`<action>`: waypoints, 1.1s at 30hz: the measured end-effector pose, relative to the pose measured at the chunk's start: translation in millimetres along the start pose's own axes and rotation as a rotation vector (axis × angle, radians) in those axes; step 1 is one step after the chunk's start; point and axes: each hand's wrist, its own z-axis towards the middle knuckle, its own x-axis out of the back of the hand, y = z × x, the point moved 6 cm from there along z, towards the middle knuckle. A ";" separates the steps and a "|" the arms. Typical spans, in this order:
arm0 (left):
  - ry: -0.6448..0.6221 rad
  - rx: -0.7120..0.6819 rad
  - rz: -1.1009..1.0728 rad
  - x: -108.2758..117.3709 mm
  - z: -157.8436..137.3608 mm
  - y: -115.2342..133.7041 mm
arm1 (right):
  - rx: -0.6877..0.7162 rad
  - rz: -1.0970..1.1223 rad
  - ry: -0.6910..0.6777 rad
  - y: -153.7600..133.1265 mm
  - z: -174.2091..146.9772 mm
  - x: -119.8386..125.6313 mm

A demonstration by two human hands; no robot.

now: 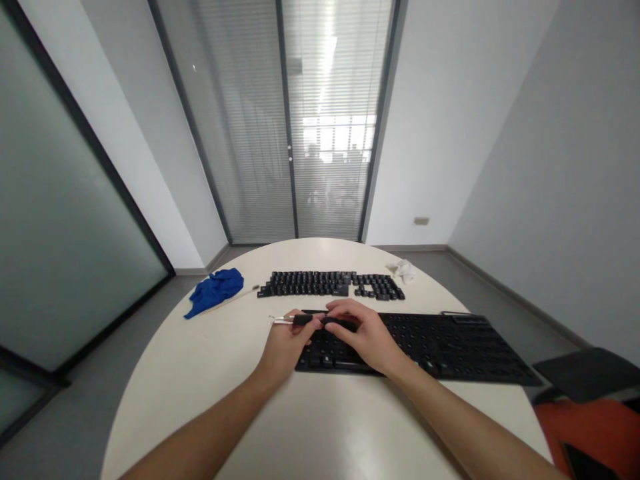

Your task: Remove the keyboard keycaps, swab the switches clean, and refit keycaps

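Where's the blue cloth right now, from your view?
In the head view, the blue cloth lies near the left edge of the table, beside a thin brush and left of the loose keycaps.

You face blinds (240, 147) in a dark frame (287, 107); a plate (421, 221) sits low on the wall (450, 120), a red-and-black chair (590, 430) at your right.
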 end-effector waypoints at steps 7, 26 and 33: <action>-0.033 -0.055 -0.007 -2.3 0.6 -1.6 | -0.134 0.180 -0.028 10.4 0.5 -4.6; -0.200 -0.157 0.113 -6.1 -1.2 2.5 | -0.256 0.342 -0.124 22.1 -2.4 -12.8; -0.207 -0.155 0.117 -5.4 -1.7 2.5 | -0.314 0.276 -0.159 32.6 -5.8 -21.3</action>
